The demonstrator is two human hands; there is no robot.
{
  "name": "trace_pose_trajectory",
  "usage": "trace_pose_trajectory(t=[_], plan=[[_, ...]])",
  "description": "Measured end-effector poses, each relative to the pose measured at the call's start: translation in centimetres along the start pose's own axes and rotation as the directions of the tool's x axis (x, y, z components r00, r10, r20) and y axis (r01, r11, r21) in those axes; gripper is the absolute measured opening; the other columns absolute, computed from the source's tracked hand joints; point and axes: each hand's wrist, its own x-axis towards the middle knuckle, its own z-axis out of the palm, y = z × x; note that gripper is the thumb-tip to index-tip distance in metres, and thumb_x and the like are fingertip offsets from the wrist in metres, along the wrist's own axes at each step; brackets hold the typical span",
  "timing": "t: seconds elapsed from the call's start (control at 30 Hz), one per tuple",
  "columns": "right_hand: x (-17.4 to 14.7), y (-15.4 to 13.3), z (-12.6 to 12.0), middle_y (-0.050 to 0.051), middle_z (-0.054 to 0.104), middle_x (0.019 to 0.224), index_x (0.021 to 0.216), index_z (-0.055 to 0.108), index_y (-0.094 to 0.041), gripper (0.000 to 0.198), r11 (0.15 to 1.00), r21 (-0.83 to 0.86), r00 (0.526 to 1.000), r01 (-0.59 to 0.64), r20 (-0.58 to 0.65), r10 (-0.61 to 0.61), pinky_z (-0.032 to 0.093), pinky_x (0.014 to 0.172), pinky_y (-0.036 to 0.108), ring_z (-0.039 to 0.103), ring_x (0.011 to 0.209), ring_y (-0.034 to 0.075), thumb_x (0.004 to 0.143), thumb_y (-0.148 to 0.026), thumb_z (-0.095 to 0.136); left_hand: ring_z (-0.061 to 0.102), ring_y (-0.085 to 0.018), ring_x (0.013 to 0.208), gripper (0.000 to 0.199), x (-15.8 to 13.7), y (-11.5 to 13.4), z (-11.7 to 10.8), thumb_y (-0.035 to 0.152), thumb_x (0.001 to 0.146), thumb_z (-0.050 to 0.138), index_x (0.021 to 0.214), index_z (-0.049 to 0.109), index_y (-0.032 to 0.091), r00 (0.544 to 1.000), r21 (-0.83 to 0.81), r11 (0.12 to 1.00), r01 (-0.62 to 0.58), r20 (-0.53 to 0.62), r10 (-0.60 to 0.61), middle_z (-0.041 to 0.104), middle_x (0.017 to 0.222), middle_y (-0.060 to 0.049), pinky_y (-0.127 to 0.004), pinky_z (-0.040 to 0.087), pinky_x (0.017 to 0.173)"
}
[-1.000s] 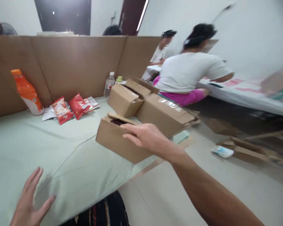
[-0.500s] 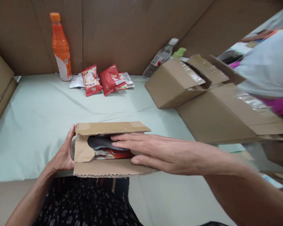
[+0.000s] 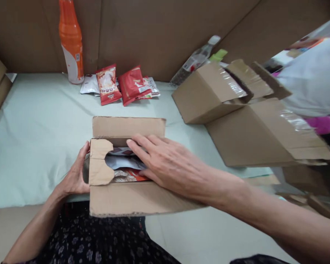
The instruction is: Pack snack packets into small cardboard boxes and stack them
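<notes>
Since half a second ago, both box flaps have opened wider and the right hand (image 3: 167, 165) has moved deeper, fingers flat and spread on the packets (image 3: 121, 163) inside. The small cardboard box (image 3: 126, 198) sits at the near table edge (image 3: 30, 146), and the left hand (image 3: 77, 176) is open, pressing its left side.

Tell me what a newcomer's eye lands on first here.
First, the open box at the near table edge, with the right hand spread over the packets inside and the left hand against its left side. Next, the orange bottle standing at the back left, with red snack bags lying beside it.
</notes>
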Motion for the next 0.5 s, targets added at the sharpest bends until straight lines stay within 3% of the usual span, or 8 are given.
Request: trace_pose_trajectory(t=[0.17,0.27,0.37,0.43,0.5], plan=[[0.9,-0.3,1.1,0.016,0.074,0.11,0.125,0.064,-0.013,0.031,0.997,0.082,0.999,-0.015,0.052,0.01,0.048,0.08,0.038,0.067,0.092,0.027,0.098,-0.012,0.049,0.023,-0.046,0.159,0.132,-0.1,-0.5,0.2,0.066,0.073,0.087,0.169,0.001,0.034,1.0,-0.021,0.999,0.026,-0.014,-0.026,0.016,0.176,-0.015,-0.066,0.022,0.13],[1.9,-0.7,2.2,0.013,0.076,0.097,0.114,0.068,-0.013,0.022,0.99,0.121,0.979,-0.074,0.196,0.049,0.043,0.066,0.035,0.067,0.081,0.026,0.097,-0.013,0.054,0.023,-0.046,0.159,0.133,-0.4,-1.0,0.3,0.068,0.072,0.086,0.169,0.001,0.035,1.0,-0.039,0.999,0.013,-0.014,-0.013,0.016,0.176,-0.015,-0.068,0.02,0.129],[3.1,-0.9,3.1,0.01,0.077,0.089,0.103,0.071,-0.016,0.015,0.97,0.228,0.958,-0.078,0.288,0.009,0.038,0.059,0.032,0.068,0.075,0.023,0.096,-0.014,0.058,0.025,-0.047,0.158,0.134,-0.4,-1.1,0.5,0.066,0.071,0.088,0.169,0.002,0.035,0.999,-0.027,1.0,0.0,-0.044,-0.002,0.017,0.176,-0.016,-0.07,0.022,0.128],[3.3,-0.8,3.0,0.008,0.076,0.086,0.093,0.071,-0.017,0.014,0.946,0.318,0.967,-0.069,0.256,-0.016,0.039,0.059,0.03,0.067,0.073,0.02,0.093,-0.01,0.058,0.026,-0.047,0.158,0.13,-0.3,-0.7,0.4,0.063,0.073,0.088,0.169,0.005,0.035,0.998,-0.005,1.0,-0.015,-0.06,0.015,0.021,0.175,-0.014,-0.069,0.024,0.128],[2.4,-0.2,2.1,0.006,0.076,0.084,0.086,0.069,-0.019,0.018,0.899,0.43,0.991,-0.085,0.132,0.031,0.045,0.063,0.029,0.067,0.073,0.018,0.095,-0.011,0.055,0.029,-0.046,0.157,0.124,-0.2,-0.1,-0.1,0.061,0.074,0.087,0.169,0.011,0.036,0.997,0.025,0.999,-0.033,-0.064,0.034,0.025,0.174,-0.013,-0.066,0.027,0.129]])
